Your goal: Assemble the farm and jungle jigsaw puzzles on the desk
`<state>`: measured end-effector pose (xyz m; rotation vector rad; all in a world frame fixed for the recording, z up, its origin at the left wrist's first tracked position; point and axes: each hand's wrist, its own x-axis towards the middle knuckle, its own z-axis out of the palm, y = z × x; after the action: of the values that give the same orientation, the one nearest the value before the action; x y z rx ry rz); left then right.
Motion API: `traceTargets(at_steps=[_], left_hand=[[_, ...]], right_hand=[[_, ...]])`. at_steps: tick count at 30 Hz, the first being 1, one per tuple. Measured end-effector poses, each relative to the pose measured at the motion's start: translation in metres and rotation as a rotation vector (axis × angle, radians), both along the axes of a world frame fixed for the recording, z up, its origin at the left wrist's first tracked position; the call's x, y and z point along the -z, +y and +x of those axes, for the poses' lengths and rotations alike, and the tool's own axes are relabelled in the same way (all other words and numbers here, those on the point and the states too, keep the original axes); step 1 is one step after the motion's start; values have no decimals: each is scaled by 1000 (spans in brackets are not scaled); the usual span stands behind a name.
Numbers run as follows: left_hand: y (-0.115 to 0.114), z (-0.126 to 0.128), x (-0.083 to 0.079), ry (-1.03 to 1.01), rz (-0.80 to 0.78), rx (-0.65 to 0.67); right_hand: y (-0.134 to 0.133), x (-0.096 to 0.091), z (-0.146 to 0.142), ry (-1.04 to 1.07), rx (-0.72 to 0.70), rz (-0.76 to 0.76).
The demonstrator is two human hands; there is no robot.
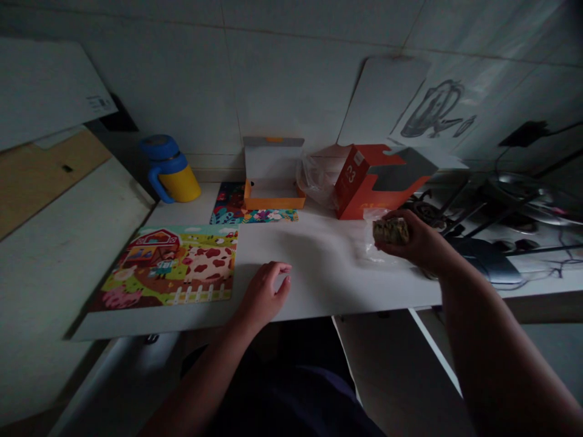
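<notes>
My right hand [410, 233] grips a thick stack of mottled greenish-brown pieces [390, 232], which look like jigsaw puzzle pieces seen edge-on. Thin clear plastic [371, 246] hangs around them just above the white tabletop; whether it fully encloses the stack is unclear. My left hand [268, 291] rests near the table's front edge, thumb apart from the loosely bent fingers, with nothing in it. To its left lies a farm picture [212, 267] with a spotted cow and a red barn. An orange-red box [353, 188] with a cut-out front stands beyond my right hand.
A small orange box [274, 202] with its lid up sits at the back on a dark colourful picture [223, 203]. Crumpled clear plastic [319, 179] lies beside it. A blue-and-yellow flask [177, 179] stands at left. Cables and dark gear [485, 261] crowd the right side.
</notes>
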<state>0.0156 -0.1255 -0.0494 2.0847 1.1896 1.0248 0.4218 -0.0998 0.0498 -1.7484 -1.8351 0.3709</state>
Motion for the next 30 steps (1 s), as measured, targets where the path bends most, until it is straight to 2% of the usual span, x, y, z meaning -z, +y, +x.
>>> traceTargets(at_steps=[4, 8, 10, 12, 15, 17, 20, 24, 27, 30], left_hand=[[2, 29, -8, 107, 48, 54], [-1, 90, -19, 163, 131, 297], [-3, 128, -19, 207, 236, 409], [-3, 167, -14, 241, 310, 468], [0, 217, -3, 337, 265, 416], [5, 237, 0, 373, 226, 338], [13, 245, -7, 315, 264, 335], [13, 228, -26, 119, 294, 349], [3, 209, -33, 37, 298, 345], [-13, 192, -29, 32, 323, 367]], right_hand=[[-42, -9, 28, 448, 231, 54], [-87, 2, 39, 767, 388, 94], [-106, 15, 39, 835, 463, 71], [-122, 31, 37, 868, 469, 44], [-138, 51, 27, 805, 404, 31], [-145, 59, 19, 715, 346, 21], [-147, 63, 13, 597, 251, -56], [-137, 59, 16, 567, 148, -116], [-123, 53, 16, 613, 98, -124], [-110, 48, 11, 688, 95, -130]])
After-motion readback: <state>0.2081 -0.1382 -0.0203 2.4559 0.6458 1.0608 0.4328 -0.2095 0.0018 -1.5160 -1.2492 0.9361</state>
